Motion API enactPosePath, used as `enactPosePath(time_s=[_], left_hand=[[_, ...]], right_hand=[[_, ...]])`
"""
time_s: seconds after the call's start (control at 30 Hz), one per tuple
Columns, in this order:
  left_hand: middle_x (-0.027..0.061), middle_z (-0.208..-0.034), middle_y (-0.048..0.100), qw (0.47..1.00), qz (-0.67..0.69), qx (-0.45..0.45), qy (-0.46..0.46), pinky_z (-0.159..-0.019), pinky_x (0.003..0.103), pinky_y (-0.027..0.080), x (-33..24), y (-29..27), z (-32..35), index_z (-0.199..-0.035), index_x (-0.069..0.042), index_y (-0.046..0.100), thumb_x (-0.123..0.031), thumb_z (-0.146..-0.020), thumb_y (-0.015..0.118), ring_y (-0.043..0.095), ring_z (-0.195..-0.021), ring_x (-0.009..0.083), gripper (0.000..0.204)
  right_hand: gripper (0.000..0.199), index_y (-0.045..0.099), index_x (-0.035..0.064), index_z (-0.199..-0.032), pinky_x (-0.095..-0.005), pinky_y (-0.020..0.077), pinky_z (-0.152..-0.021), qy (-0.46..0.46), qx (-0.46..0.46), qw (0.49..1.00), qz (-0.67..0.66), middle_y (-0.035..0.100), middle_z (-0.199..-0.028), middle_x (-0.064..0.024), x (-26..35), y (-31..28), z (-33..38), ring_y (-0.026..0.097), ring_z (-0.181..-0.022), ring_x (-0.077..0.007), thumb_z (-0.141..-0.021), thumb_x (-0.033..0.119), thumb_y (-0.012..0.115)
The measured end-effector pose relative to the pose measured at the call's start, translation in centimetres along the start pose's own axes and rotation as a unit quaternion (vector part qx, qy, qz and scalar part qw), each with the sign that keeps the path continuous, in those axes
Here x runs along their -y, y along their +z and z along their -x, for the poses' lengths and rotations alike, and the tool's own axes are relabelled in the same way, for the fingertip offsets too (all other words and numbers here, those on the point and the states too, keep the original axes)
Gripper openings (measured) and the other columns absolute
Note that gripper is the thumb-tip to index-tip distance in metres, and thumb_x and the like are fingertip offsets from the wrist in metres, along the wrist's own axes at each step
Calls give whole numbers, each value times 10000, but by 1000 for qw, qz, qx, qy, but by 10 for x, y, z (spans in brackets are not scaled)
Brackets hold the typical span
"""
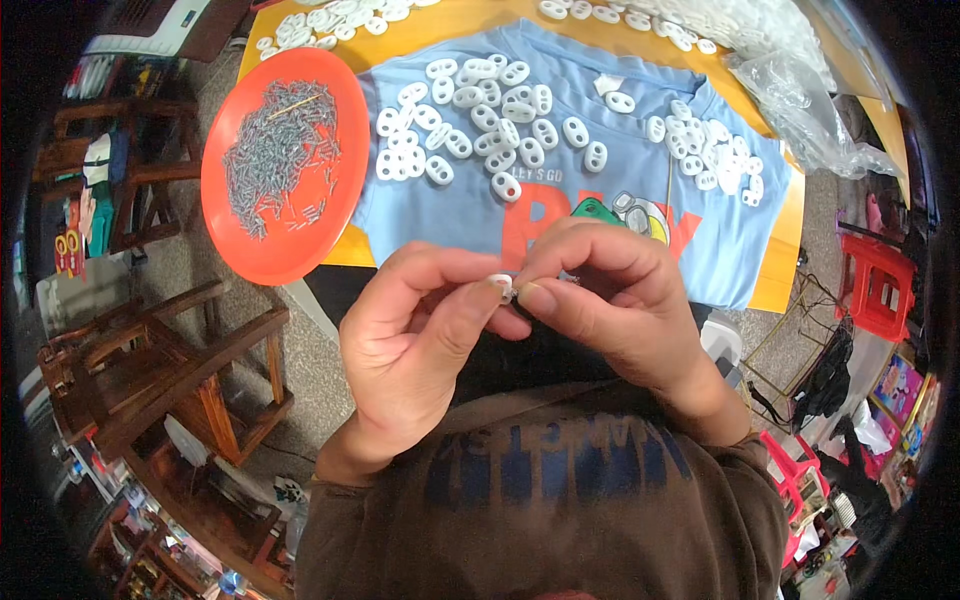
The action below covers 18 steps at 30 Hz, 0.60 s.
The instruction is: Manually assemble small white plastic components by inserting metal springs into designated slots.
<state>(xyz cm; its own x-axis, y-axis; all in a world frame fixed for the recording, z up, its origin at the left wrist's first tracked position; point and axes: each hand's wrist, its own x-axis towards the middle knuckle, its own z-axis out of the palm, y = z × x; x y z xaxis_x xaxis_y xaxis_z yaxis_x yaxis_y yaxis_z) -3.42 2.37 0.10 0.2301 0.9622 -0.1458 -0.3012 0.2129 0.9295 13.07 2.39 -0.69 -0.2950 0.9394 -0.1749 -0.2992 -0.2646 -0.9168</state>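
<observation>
My left hand pinches a small white oval plastic piece between thumb and fingertips. From the other side, my right hand closes thumb and forefinger on a small metal pin at the piece's edge. Fingertips cover most of both parts, so I cannot tell how far the pin goes in. Beyond my hands, a pale blue T-shirt lies spread on the table. Scattered over it are several white two-hole oval pieces, with a second cluster at the right.
An orange-red plate at the left holds a heap of small grey metal pins. More white pieces lie at the far edge of the yellow table. Clear plastic bags sit far right; a red stool stands beyond.
</observation>
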Motion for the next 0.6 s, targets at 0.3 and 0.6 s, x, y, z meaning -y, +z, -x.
enactPosePath(time_s=[0.3, 0.6], left_hand=[[85, -852, 534, 1000, -11, 1, 0, -638, 228, 487, 0, -3, 1, -976, 43, 531, 15, -834, 529, 602, -705, 156, 145], [83, -857, 507, 999, -45, 7, 24, -633, 221, 481, 3, -4, 0, -970, 42, 530, 29, -828, 531, 598, -697, 155, 143]], right_hand=[[44, 590, 3, -805, -236, 382, -669, -43, -10, 995, 87, 556, -801, -52, -4, -2, 0, 510, -748, -117, -762, 3, 601], [40, 589, 4, -795, -233, 377, -656, -54, -18, 992, 116, 554, -793, -53, -3, -2, -1, 504, -735, -116, -759, 6, 606]])
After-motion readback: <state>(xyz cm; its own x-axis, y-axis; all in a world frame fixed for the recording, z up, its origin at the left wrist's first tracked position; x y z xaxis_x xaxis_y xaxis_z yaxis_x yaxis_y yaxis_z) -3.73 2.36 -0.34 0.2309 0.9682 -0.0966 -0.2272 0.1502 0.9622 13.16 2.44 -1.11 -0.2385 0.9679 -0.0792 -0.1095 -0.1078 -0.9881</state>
